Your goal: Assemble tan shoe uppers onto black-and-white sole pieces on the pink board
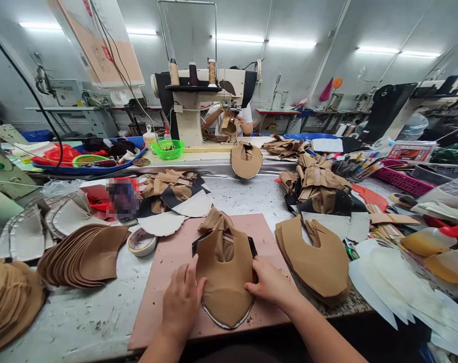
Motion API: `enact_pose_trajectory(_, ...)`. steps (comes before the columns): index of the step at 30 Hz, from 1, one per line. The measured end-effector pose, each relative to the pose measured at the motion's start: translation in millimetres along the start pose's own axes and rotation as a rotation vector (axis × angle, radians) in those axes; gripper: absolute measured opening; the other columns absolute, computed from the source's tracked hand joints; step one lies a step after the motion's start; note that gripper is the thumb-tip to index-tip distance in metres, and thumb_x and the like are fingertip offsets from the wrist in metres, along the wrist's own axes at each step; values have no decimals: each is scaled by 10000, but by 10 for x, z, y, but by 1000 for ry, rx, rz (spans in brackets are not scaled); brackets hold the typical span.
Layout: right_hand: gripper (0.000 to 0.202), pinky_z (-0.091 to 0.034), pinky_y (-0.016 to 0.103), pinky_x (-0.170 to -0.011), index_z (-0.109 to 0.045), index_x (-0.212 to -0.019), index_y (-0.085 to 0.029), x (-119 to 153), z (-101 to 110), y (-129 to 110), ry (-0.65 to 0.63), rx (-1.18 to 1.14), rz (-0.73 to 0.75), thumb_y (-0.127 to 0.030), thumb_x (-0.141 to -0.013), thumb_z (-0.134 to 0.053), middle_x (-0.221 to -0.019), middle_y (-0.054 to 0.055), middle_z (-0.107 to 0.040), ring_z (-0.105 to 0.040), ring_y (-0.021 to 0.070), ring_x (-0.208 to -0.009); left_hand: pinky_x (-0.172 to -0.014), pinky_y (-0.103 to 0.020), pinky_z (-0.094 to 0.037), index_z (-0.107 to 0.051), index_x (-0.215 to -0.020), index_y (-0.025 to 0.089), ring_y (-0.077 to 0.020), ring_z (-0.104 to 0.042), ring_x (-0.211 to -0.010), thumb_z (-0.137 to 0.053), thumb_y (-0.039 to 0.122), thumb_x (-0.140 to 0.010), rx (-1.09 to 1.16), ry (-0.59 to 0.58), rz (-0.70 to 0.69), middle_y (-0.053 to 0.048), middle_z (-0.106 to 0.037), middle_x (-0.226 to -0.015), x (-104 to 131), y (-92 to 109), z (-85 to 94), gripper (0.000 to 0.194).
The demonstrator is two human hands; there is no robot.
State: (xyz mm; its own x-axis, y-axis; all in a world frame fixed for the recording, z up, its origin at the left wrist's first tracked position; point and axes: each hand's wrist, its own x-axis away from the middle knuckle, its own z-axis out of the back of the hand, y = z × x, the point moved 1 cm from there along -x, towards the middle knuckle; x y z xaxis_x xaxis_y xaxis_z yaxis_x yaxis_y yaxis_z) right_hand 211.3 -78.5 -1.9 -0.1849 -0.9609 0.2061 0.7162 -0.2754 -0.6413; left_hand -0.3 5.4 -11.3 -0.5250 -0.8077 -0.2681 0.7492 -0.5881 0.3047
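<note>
A brown shoe upper piece [227, 282] with a pale edge at its rounded lower end lies on the pink board [153, 307]. My left hand [182, 292] rests at its left side, fingers pointing up along the edge and thumb apart on the piece. At the right side my right hand [271, 283] holds the edge, its thumb on top and its other fingers at the black lining. A folded brown strip and an opening show at the top of the piece.
Brown piece stacks [316, 257] flank the board, with a tape roll [141, 242] at left. White sheets [399, 282] and glue bottles [429, 241] lie right. Behind, a person's hands work at a sewing machine [189, 118], near a green basket [168, 149].
</note>
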Motion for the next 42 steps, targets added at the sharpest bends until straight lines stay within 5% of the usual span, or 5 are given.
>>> enact_pose_trajectory(3,453,-397,266,-725,-514,-1096,-199,-99,69,-17,-9,-62,46,-201,-656,-621,-1039,63,-633,-570,221,-938,-1003,-404,-301,-373,-1349,194,-273,-409,-1246,-455,240,-886,-94,95,-384,-135,-467,-1346,68,184,-149,472)
enact_pose_trajectory(7,208,-349,251,-633,-555,-956,-169,-413,282,-39,56,14,34,-252,-770,-515,-907,64,-648,-563,197,-814,-1056,-419,-236,-264,-1404,174,-276,-300,-1312,-480,466,-849,-74,-255,-723,-123,-340,-1432,89,399,-352,663)
enact_pose_trajectory(18,115,-285,214,-508,-590,-590,-163,-872,374,240,-23,82,-68,-223,-646,-672,-595,-31,-559,-471,119,-603,-1021,-423,-314,-604,-1049,133,-294,-402,-1245,-444,425,-861,-72,-455,-643,-162,-455,-1349,-243,717,-280,382)
enact_pose_trajectory(30,256,-350,253,-689,-658,-871,-161,-571,318,-88,56,266,154,-90,-727,-459,-930,82,-648,-564,186,-843,-1083,-486,-175,-224,-1410,87,-338,-149,-1344,-525,307,-770,-30,-645,-758,-211,-182,-1460,-270,588,-280,741)
enact_pose_trajectory(42,173,-357,257,-669,-626,-812,-176,-499,299,-53,111,350,129,-102,-701,-515,-903,54,-637,-539,181,-822,-979,-444,-359,-450,-1266,167,-295,-450,-1151,-461,567,-823,43,-470,-739,-126,-507,-1278,-338,613,-263,597)
